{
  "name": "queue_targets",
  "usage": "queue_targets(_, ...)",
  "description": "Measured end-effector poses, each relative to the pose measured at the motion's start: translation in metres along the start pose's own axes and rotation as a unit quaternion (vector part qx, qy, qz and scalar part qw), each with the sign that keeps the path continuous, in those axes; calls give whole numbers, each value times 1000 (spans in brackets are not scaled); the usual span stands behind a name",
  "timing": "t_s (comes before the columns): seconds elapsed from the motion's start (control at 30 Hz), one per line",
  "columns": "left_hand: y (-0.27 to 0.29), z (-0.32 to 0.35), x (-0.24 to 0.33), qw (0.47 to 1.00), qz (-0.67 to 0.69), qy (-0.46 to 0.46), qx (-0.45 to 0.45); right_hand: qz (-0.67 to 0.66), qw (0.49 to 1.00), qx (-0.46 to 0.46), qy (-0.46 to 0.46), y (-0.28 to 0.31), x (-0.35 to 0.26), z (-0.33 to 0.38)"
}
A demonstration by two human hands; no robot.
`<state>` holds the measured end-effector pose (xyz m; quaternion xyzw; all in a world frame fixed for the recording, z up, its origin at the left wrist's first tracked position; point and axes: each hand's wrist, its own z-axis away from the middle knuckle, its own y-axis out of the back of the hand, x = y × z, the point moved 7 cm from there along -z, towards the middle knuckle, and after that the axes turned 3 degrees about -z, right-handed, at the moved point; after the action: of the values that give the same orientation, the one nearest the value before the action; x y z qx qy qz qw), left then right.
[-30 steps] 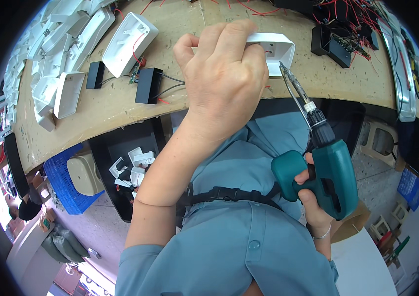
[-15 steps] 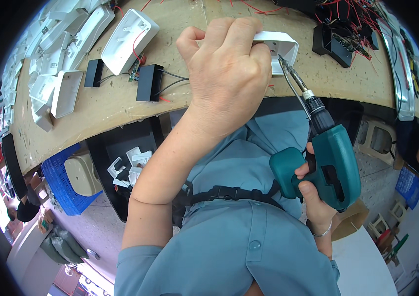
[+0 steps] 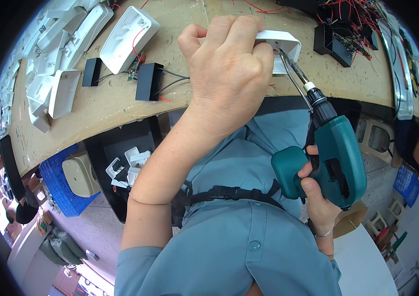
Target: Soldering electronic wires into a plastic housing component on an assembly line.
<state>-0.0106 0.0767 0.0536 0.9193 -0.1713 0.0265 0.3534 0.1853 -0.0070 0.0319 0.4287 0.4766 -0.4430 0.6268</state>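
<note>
My left hand [image 3: 229, 79] is closed, back of the hand up, on a white plastic housing [image 3: 292, 45] at the bench's front edge. Its fingertips and much of the housing are hidden behind the knuckles. A teal soldering gun [image 3: 340, 148] with a thin solder-feed tube sits in my right hand [image 3: 320, 207], fingers wrapped round its handle. Its slanted tip reaches into the housing, close to the inner wall; whether it touches is too small to tell. Left of my left hand lies a black box [image 3: 149, 81] with two dark wires running behind the hand.
White housings [image 3: 64, 91] crowd the bench's left side. Another open housing [image 3: 129, 39] lies beside a smaller black box [image 3: 91, 72]. Black boxes with red wires [image 3: 332, 47] are heaped at the far right. Under the bench, a black bin [image 3: 108, 148] holds white pieces beside a blue crate [image 3: 61, 182].
The soldering gun has shifted slightly right, and its tip sits a little farther into the housing. Both hands keep their grip; the housing has moved slightly right.
</note>
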Motion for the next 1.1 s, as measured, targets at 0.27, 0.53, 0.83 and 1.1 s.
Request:
queue_targets(0.27, 0, 0, 0, 1000, 0, -1, 2, 8, 999, 26, -24, -2, -6, -1)
queue_targets(0.53, 0, 0, 0, 1000, 3, -3, -5, 21, 1000, 10, -7, -1, -5, -2)
queue_targets(0.83, 1, -1, 0, 1000, 3, -4, -2, 28, 999, 15, -6, 0, -12, 1)
queue_targets(1.1, 1, -1, 0, 1000, 2, -1, -10, 40, 998, 48, 32, 2, -14, 0)
